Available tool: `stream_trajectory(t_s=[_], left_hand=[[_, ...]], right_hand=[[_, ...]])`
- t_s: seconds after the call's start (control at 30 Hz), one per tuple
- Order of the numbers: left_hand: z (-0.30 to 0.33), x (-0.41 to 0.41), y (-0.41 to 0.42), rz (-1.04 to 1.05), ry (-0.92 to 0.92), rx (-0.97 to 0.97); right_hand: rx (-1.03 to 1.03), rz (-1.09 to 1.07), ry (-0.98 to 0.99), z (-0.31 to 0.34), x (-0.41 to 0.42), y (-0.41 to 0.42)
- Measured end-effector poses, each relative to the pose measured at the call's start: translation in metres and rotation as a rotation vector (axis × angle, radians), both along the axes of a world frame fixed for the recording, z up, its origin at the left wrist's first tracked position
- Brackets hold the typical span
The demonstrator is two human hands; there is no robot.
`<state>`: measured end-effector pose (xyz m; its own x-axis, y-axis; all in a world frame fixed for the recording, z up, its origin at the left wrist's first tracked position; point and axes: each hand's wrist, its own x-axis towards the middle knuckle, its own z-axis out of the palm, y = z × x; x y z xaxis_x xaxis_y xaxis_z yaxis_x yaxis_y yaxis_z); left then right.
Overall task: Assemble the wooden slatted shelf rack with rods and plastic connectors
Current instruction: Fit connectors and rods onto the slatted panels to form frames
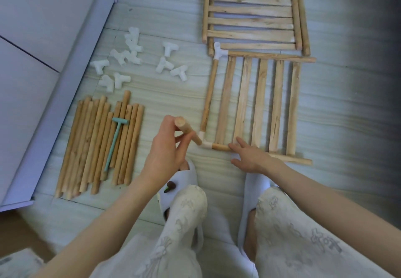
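The left hand (pixel 167 147) is closed around a short wooden rod (pixel 188 133), thumb and fingers pinching it, and the lower end of the rod meets the white corner connector (pixel 202 142) of the near slatted panel (pixel 258 106). The right hand (pixel 249 155) is open, with fingers spread and lying flat on the front rail of this panel, just right of the connector; it grips nothing. The panel lies flat on a pale floor (pixel 173 95) with a wood-grain pattern, and a second white connector (pixel 219 52) sits on its far left corner. Behind the panel lies another slatted panel (pixel 251 15), also flat. To the left of the near panel, loose white connectors (pixel 130 56) are scattered, and nearer lies a bundle of rods (pixel 97 145) with a small teal mallet (pixel 115 141) on top. Left of the bundle stands pale furniture (pixel 43 38). Below the hands, white slippers (pixel 256 188) and patterned trousers (pixel 184 223) cover part of the floor.
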<state>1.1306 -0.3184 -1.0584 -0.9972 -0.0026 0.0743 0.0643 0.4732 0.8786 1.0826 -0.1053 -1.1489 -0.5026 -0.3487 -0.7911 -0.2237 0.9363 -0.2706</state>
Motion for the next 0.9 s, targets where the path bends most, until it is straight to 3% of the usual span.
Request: stream_trajectory(t_s=[0.4,0.57,0.7,0.9], left_hand=[[-0.004,-0.016,0.013,-0.028,-0.029,-0.001],[-0.009,-0.009,0.009,-0.072,-0.025,-0.152],[-0.025,0.009,-0.029,0.121,-0.221,-0.119],[-0.06,0.024,-0.098,0.27,-0.495,-0.236]], right_hand=[[0.028,-0.048,-0.06,0.003,-0.009,0.012],[-0.013,-0.016,-0.059,0.019,-0.005,-0.007],[-0.047,0.103,-0.048,0.038,-0.007,-0.035],[-0.026,0.249,-0.027,0.06,-0.051,-0.053]])
